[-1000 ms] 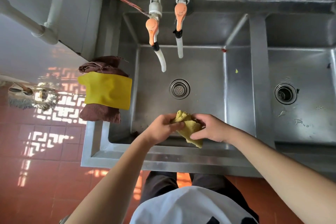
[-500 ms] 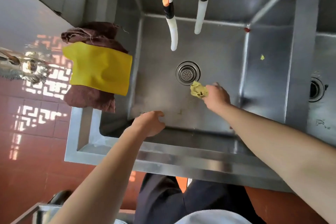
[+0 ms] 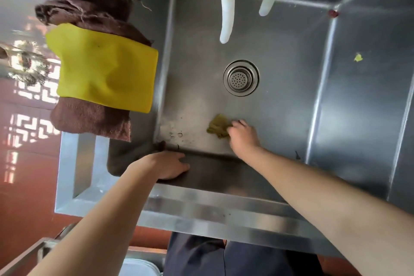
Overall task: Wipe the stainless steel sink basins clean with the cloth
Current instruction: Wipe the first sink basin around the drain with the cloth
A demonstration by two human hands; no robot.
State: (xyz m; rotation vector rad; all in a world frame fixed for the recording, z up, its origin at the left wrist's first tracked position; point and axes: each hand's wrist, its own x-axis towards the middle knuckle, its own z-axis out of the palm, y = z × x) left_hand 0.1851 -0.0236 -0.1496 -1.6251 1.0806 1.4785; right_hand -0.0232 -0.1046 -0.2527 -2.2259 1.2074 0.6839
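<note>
My right hand (image 3: 243,135) reaches down to the basin floor (image 3: 280,107) and grips a crumpled olive-yellow cloth (image 3: 218,129), fingers curled round it; the cloth presses on the steel near the front wall, nearer than the round drain strainer (image 3: 241,78) and a little left of it. Most of the cloth is hidden under my knuckles, so only its left end shows. My left hand (image 3: 167,164) rests on the near inner wall of the basin at the left corner, fingers fairly straight and holding nothing; its palm side is hidden from me. Dried spots (image 3: 177,134) mark the floor between the two hands. Two white hose spouts (image 3: 227,9) hang from the far side, their taps cut off by the upper edge. A small yellow-green scrap (image 3: 358,57) clings to the right wall, and a red speck (image 3: 333,13) sits at the far right corner. Over the left rim hang a brown towel (image 3: 89,119) and, on top of it, a yellow cloth sheet (image 3: 105,69); the towel's lower end falls into shadow inside the basin. The second basin lies out of view to the right. My dark trousers (image 3: 224,257) show below the front rim (image 3: 201,210).
</note>
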